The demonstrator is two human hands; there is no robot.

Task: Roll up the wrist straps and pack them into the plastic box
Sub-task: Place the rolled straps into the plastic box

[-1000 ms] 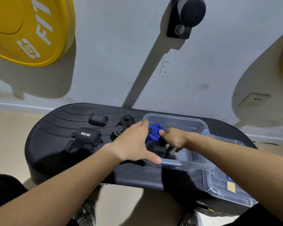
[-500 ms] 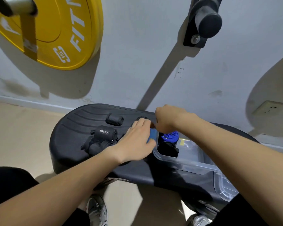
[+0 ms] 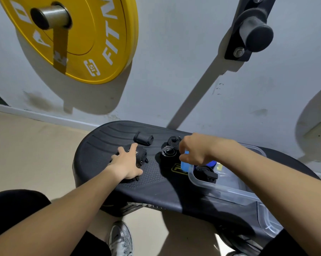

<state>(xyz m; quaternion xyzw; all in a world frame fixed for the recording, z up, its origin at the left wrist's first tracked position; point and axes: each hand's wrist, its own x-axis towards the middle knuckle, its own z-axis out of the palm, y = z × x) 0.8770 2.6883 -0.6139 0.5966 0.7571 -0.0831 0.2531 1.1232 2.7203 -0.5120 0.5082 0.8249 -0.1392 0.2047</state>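
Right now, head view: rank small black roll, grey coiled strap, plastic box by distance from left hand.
1. small black roll, just beyond the fingertips of the left hand.
2. grey coiled strap, to its right.
3. plastic box, far right.

— What's moved on your end?
— My left hand [image 3: 126,163] left the rim of the clear plastic box [image 3: 220,189]. It now lies spread on the bundle of black fabric wraps [image 3: 142,156].
— And the other?
— My right hand [image 3: 194,150] came out of the box, off the blue rolled strap [image 3: 211,162], over to the two black coiled straps [image 3: 168,151].
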